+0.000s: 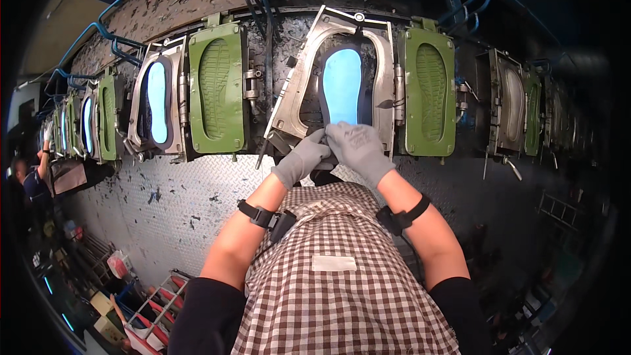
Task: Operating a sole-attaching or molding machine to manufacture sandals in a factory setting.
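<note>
A shoe sole with a bright blue top and a dark rim lies in the open silver metal mould in front of me. Both my hands wear grey gloves and meet at the sole's near end. My right hand is closed there with its fingers bent over the edge, covering that end. Close against it, my left hand has its fingertips pinched together at the same edge. The fingertips of both hands are partly hidden. Hinged to the mould's right side is a green lid with a tread-patterned hollow.
Another open mould with a blue-topped sole and its green lid stand to the left. More moulds line the bench both ways. Blue hoses run behind. Scraps litter the metal floor. A person works at far left.
</note>
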Demonstrator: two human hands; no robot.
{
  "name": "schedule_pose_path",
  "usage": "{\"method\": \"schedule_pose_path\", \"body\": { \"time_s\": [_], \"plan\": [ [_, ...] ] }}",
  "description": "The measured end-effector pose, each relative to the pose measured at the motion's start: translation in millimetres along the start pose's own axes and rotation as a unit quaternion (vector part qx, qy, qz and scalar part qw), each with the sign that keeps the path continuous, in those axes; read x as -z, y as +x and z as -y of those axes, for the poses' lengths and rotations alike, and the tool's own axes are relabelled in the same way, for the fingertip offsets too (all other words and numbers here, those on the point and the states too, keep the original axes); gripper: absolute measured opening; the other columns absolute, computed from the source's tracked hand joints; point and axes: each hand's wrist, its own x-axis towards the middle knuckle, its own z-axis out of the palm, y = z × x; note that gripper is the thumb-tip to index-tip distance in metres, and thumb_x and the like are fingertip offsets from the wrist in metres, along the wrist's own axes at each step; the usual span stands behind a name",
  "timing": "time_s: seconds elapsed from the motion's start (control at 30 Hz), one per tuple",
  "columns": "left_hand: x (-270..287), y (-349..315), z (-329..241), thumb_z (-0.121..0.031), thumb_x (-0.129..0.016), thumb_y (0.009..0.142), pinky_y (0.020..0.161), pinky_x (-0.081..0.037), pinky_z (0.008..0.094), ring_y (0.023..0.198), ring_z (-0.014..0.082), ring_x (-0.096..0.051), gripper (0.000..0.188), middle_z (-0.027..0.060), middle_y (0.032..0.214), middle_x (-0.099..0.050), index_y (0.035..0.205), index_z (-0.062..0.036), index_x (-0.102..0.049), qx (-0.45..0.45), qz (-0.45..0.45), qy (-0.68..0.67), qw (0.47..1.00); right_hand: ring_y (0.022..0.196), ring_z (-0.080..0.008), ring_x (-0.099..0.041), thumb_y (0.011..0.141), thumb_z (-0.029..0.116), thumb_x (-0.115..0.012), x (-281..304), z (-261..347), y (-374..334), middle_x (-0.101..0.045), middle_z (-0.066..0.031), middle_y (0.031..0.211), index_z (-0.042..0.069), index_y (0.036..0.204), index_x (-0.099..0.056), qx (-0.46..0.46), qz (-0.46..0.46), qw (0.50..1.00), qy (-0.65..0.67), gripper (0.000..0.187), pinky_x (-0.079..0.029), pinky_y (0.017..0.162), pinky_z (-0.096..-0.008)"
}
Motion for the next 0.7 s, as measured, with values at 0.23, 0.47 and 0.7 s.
{"method": "schedule_pose_path", "body": {
  "time_s": [0.23,0.47,0.7],
  "plan": [
    [-11,47,-40,-0.020,-0.066,0.094,0.092,-0.055,0.0366,0.111,0.0242,-0.063,0.060,0.0151,0.124,-0.065,0.144,0.0034,-0.043,-0.150,-0.130,-0.139,0.970,0.107,-0.0367,-0.066,0.095,0.034,-0.060,18,-28,9,-0.068,-0.0201,0.110,0.011,0.137,-0.058,-0.100,-0.189,0.955,0.206,0.049,-0.052,0.093,-0.0438],
    [0,89,-39,-0.018,-0.073,0.089,0.078,-0.058,0.0352,0.085,0.0204,-0.069,0.036,0.0135,0.102,-0.073,0.116,0.0054,-0.068,-0.209,-0.124,-0.160,0.957,0.069,-0.0145,-0.060,0.086,0.017,-0.067,-12,-37,23,-0.059,-0.0059,0.080,-0.008,0.126,-0.056,-0.254,-0.157,0.848,0.437,0.049,-0.050,0.065,-0.0333],
    [-5,127,-72,-0.019,-0.070,0.092,0.089,-0.055,0.0342,0.095,0.0202,-0.067,0.043,0.0119,0.113,-0.071,0.127,0.0045,-0.062,-0.216,-0.123,-0.069,0.966,0.087,-0.0343,-0.069,0.092,0.019,-0.059,0,-55,54,-0.069,-0.0129,0.093,0.008,0.130,-0.051,-0.228,-0.279,0.908,0.214,0.041,-0.052,0.076,-0.0486]
  ]
}}
